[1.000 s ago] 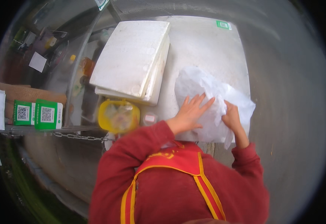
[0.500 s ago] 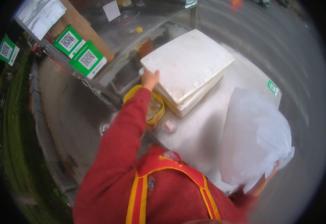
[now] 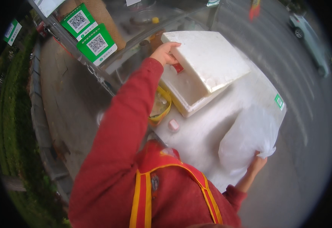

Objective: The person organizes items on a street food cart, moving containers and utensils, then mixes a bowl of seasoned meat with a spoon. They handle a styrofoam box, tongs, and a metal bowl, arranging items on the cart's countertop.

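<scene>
Foam lid (image 3: pixel 207 60) gripped by left-hand fingers (image 3: pixel 170 48); right hand (image 3: pixel 256 164) clutches plastic bag (image 3: pixel 249 138).

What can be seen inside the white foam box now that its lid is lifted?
The left hand tilts the lid off the foam box. A red-and-white item shows at the opening. The lid covers the rest.

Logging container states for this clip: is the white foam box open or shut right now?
Partly open. The lid is skewed across the foam box, baring its near corner, with the left hand on the lid's edge.
</scene>
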Motion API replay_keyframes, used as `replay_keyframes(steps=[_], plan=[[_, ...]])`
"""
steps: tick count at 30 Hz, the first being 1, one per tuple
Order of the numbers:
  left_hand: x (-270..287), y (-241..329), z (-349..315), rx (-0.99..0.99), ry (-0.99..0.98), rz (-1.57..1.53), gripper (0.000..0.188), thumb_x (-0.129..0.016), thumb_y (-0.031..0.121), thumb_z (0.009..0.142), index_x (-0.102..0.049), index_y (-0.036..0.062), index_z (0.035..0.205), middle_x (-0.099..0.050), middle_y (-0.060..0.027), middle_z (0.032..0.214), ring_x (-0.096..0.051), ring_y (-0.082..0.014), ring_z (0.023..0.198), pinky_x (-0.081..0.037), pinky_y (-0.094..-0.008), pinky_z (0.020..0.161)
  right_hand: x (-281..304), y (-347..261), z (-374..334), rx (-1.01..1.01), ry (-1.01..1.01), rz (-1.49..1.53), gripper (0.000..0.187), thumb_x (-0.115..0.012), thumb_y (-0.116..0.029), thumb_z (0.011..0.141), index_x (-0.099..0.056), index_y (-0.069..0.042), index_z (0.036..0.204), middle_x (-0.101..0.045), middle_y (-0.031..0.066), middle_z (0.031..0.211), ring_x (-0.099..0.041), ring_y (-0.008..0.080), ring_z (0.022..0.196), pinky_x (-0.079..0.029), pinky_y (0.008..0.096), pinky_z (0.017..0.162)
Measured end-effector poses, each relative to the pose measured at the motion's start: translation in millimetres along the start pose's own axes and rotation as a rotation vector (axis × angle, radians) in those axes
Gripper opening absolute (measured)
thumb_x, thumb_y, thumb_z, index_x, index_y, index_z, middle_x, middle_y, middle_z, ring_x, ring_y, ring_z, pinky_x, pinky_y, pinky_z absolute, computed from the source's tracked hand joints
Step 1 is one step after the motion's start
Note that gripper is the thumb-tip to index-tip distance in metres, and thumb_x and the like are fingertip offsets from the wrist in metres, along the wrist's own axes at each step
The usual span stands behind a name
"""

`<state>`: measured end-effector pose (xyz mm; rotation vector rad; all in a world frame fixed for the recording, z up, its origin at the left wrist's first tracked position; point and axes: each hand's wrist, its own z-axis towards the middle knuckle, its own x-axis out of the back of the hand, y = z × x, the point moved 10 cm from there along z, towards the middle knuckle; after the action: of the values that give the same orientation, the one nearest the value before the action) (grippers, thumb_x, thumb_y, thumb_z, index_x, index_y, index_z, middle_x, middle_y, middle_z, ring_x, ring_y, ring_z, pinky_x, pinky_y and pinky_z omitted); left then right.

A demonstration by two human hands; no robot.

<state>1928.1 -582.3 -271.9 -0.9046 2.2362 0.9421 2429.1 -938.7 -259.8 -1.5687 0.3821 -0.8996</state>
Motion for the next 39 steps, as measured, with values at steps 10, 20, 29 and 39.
replay_keyframes(steps=[10, 20, 29, 39], plan=[[-161, 87, -71, -0.301, -0.403, -0.040, 0.040, -0.064, 0.002, 0.083, -0.047, 0.0003, 0.119, -0.054, -0.0114, 0.119, -0.052, -0.0275, 0.113, -0.040, -0.0433, 0.102, -126, -191, -23, 0.633, -0.386, -0.500, 0.061, -0.075, -0.005, 0.075, -0.052, -0.006, 0.132, -0.057, 0.0151, 0.129, -0.057, 0.0294, 0.114, -0.046, 0.0404, 0.093], [-195, 104, -194, -0.401, -0.874, 0.026, 0.040, -0.053, 0.004, 0.086, -0.045, -0.0028, 0.125, -0.057, -0.0157, 0.120, -0.055, -0.0278, 0.112, -0.045, -0.0409, 0.099, -421, -142, 145, 1.136, -0.346, -1.007, 0.045, -0.071, -0.004, 0.072, -0.064, -0.011, 0.116, -0.063, 0.0158, 0.115, -0.060, 0.0334, 0.106, -0.048, 0.0417, 0.091], [-165, 113, -221, -0.400, -0.785, 0.053, 0.043, -0.055, 0.005, 0.087, -0.042, -0.0027, 0.127, -0.057, -0.0153, 0.116, -0.056, -0.0274, 0.107, -0.046, -0.0406, 0.098, -432, -155, 220, 0.907, -0.560, -0.583, 0.033, -0.072, -0.009, 0.073, -0.068, -0.013, 0.105, -0.060, 0.0130, 0.119, -0.057, 0.0334, 0.109, -0.046, 0.0404, 0.091], [-159, 122, -220, -0.449, -0.721, 0.055, 0.044, -0.056, 0.007, 0.087, -0.042, -0.0032, 0.128, -0.056, -0.0156, 0.118, -0.056, -0.0271, 0.107, -0.047, -0.0404, 0.097, -479, -126, 187, 0.918, -0.755, -0.717, 0.021, -0.074, -0.014, 0.075, -0.070, -0.007, 0.094, -0.067, 0.0145, 0.100, -0.062, 0.0335, 0.097, -0.048, 0.0401, 0.086]])
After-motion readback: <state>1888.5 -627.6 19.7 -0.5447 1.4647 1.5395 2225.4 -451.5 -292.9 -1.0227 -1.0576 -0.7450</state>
